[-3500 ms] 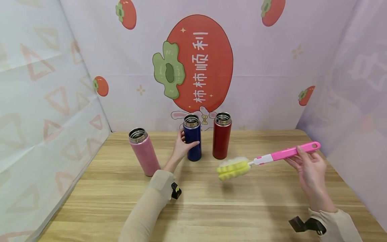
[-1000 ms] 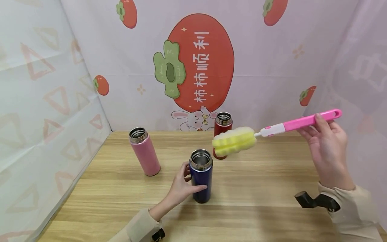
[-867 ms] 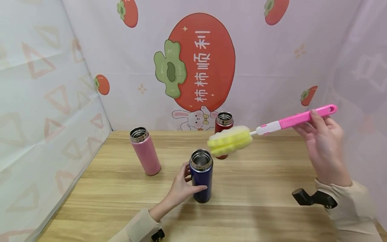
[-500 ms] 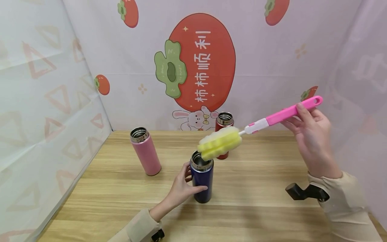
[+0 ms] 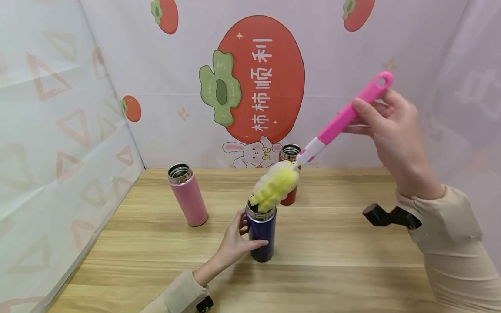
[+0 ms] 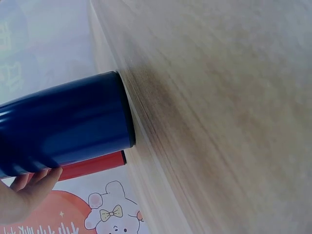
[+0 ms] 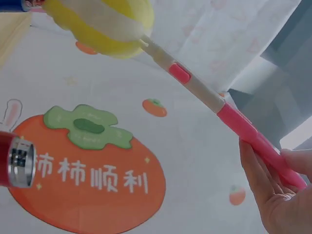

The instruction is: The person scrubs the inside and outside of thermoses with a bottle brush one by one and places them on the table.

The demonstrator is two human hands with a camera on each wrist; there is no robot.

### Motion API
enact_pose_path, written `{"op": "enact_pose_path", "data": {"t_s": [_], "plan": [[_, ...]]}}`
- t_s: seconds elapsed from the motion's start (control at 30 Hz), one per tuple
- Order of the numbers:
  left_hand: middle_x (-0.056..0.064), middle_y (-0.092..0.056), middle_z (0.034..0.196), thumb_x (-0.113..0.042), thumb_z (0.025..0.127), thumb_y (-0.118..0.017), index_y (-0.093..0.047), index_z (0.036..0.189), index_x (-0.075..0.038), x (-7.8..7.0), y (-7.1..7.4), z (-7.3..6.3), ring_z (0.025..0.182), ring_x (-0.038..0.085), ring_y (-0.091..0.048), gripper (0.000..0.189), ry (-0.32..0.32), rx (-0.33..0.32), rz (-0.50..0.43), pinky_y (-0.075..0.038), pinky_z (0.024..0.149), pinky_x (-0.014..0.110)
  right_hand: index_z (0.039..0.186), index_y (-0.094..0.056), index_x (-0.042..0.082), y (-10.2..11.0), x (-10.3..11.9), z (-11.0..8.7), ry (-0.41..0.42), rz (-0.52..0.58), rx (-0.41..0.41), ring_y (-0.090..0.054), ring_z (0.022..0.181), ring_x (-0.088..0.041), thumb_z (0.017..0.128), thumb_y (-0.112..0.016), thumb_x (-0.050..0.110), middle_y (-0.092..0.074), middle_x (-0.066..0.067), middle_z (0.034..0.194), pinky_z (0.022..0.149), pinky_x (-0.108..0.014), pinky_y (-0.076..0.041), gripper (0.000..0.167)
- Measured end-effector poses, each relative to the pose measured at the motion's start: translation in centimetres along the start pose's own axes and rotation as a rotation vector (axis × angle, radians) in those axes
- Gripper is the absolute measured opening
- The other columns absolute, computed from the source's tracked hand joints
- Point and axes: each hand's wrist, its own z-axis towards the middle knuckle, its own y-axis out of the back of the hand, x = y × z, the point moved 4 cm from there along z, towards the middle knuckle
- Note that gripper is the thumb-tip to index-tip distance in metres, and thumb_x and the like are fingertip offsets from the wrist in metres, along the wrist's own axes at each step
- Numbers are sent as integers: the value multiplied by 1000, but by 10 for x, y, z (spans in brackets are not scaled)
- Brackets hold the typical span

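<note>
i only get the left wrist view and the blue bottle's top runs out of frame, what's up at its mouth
Observer: A brush, its yellow sponge head at the mouth of the blue bottle.

Operator: which hand has that

Observer: The right hand holds it by the pink handle.

Operator: any bottle besides blue and the red bottle

Observer: Yes, a pink bottle stands to the left of the blue one, its mouth uncapped.
</note>
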Motion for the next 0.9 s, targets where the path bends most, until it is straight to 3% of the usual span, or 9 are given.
{"op": "enact_pose_path", "data": {"t_s": [0.2,0.43,0.67,0.9], "plan": [[6,-52,116,-22,63,-80,-36,125,-19,2,0,1,100,22,-53,76,15,8,0,-46,80,37,94,-52,-3,-38,14,17,42,-231,123,-65,68,-19,79,-64,6,-64,-11,76,60,-28,-51,21],[8,-51,117,-21,64,-79,-35,126,-16,1,0,1,101,24,-53,76,10,8,12,-46,80,38,107,-51,-1,-77,16,24,100,-605,232,-64,74,-13,84,-59,13,-62,-11,89,61,-25,-51,27],[7,-50,119,-23,65,-79,-34,126,-18,1,1,0,102,23,-52,75,22,20,10,-45,82,40,107,-51,-2,-106,15,18,130,-701,316,-64,78,-18,84,-59,16,-62,-15,93,66,-26,-51,30],[15,-49,120,-8,67,-76,-34,125,-6,-33,3,-4,103,28,-51,71,49,34,7,-44,83,43,102,-51,-3,-119,5,13,116,-637,410,-64,76,-20,84,-59,11,-63,-15,90,63,-28,-52,25]]}}
